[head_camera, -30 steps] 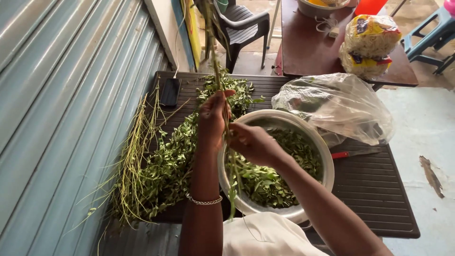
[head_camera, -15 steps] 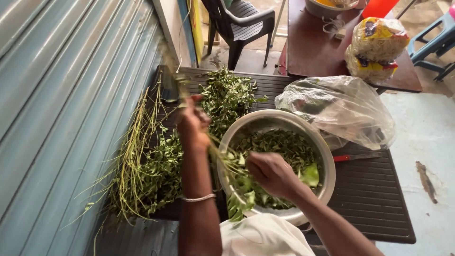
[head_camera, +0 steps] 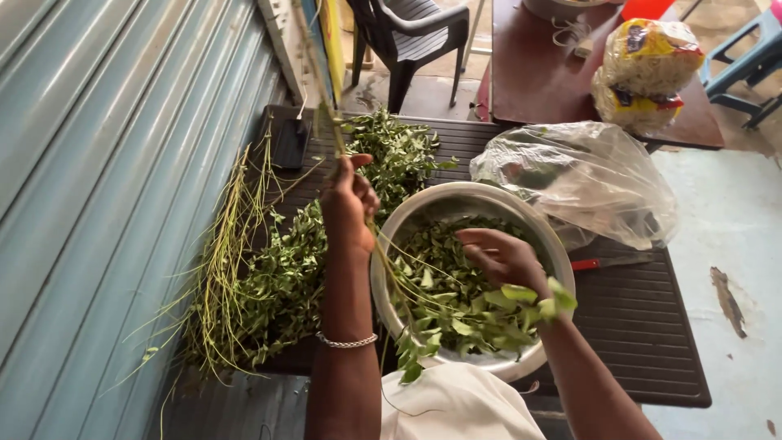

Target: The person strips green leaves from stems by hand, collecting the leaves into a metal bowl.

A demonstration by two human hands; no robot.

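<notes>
Stem (head_camera: 326, 98), thin and green, rises upright out of the left hand (head_camera: 349, 204), whose fingers are closed around it just left of the metal bowl (head_camera: 423, 213). Over the bowl's leaves, the right hand (head_camera: 505, 259) hangs loosely open, holding nothing. Stripped stalks (head_camera: 224, 269) and leafy sprigs (head_camera: 285, 281) lie left of the bowl; a clear plastic bag (head_camera: 582, 183) sits right of it.

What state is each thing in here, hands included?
left hand: raised, closed around a stalk
stalk: upright, bare above the hand, leafy below
right hand: over the bowl, fingers curled, leaves beside it
bowl: upright, partly filled with picked leaves
stripped stems: bare, piled by the wall
leafy branches: heaped, leaves on
plastic bag: crumpled, beside the bowl
chair: upright, unoccupied
</notes>
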